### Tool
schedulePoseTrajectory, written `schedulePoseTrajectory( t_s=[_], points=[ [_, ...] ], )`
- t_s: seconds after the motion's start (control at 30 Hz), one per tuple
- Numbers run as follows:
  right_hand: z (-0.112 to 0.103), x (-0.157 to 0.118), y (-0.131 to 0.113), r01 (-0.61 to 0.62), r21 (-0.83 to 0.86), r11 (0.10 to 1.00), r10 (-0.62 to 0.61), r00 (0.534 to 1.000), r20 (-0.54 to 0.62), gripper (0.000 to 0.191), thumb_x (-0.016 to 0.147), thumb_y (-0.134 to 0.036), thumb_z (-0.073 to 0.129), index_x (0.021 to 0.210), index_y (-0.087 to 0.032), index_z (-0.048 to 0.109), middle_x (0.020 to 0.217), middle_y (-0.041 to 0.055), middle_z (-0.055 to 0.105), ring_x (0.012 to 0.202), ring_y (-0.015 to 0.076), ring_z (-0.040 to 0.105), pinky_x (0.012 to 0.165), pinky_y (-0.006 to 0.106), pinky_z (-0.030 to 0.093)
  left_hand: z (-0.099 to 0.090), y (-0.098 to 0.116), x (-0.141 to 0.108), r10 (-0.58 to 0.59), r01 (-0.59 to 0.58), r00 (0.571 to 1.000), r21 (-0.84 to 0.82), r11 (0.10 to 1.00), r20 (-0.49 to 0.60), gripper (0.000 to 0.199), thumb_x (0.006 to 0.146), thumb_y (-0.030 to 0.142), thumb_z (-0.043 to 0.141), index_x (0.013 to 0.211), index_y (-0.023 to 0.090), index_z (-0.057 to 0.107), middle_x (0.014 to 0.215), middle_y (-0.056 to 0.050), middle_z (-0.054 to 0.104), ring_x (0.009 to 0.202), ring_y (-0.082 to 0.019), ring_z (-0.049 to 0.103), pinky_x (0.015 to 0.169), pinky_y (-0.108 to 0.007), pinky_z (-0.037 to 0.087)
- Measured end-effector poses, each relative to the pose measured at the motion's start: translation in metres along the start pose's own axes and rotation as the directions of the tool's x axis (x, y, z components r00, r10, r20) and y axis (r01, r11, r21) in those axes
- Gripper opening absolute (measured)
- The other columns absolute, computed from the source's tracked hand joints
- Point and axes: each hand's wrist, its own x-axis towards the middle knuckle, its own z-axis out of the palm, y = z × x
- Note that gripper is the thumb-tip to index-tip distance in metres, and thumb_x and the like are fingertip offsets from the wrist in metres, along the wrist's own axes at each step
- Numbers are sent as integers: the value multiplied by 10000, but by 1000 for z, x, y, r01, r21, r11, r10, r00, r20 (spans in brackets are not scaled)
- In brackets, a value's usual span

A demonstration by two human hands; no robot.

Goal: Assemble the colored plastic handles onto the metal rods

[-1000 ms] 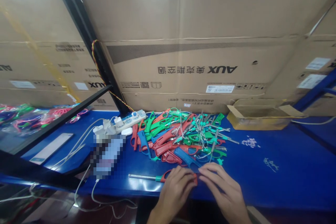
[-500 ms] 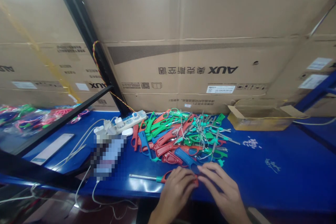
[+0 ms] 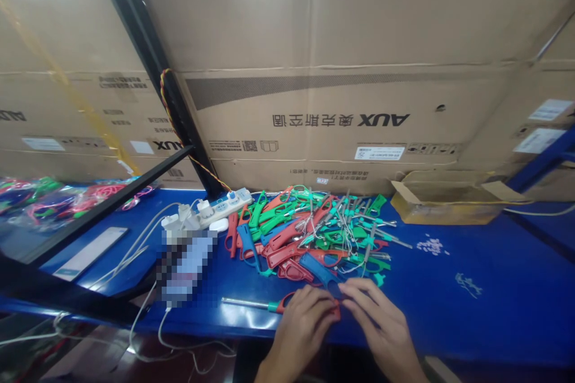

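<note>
My left hand (image 3: 302, 324) is closed round the handle of a red gas lighter (image 3: 284, 303). The lighter lies along the front of the table, its metal barrel pointing left from a green collar. My right hand (image 3: 383, 318) is bent in at the handle's right end, thumb and fingers close together; whatever is pinched there is hidden. Just beyond both hands, a blue lighter handle (image 3: 317, 267) rests at the near edge of a heap of red, green, blue and orange lighter parts (image 3: 281, 224), with metal barrels and thin wires among them.
An open cardboard box (image 3: 449, 212) stands at the back right. Small pale bits (image 3: 432, 245) and thin wire-like pieces (image 3: 468, 285) lie on the blue table (image 3: 507, 305). To the left are a power strip (image 3: 224, 208), a blurred phone (image 3: 188, 269), white cables and a black frame (image 3: 148, 54).
The two hands and the red gas lighter stay almost where they were. The whole view has shifted very slightly.
</note>
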Motion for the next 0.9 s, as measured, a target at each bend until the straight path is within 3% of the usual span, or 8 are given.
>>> schedulePoseTrajectory(
  t_s=[0.17,0.4,0.63,0.9],
  points=[
    [0,3,-2,7,27,1000,-7,1000,-2,274,1009,-129,546,1194,-219,726,1103,60,787,1028,189,759,944,249,602,-1,1,-1,5,-5,1000,-6,1000,3,170,1035,309,576,1098,220,706,1081,-44,731,966,-202,646,835,-333,511],
    [-2,1,-1,-48,32,998,50,996,-72,170,974,-175,639,1063,-245,766,989,39,776,892,165,760,841,215,617,-1,0,0,4,-4,1000,-15,1000,-6,150,1026,296,592,1099,225,703,1078,-35,731,967,-195,645,838,-323,506],
    [-4,-1,-3,-74,66,995,73,997,21,302,1006,-142,547,1226,-233,732,1192,76,762,1098,196,741,967,258,595,-1,0,0,5,-5,1000,15,1000,-10,166,1030,316,586,1083,220,711,1067,-39,732,958,-194,646,816,-326,499],
    [-4,0,0,-103,33,994,105,993,-62,130,955,-234,673,1034,-248,776,998,41,789,897,185,775,838,213,625,-1,1,0,7,-7,1000,6,1000,-12,177,1034,324,576,1076,223,715,1063,-40,738,961,-196,655,825,-326,512]
  ],
)
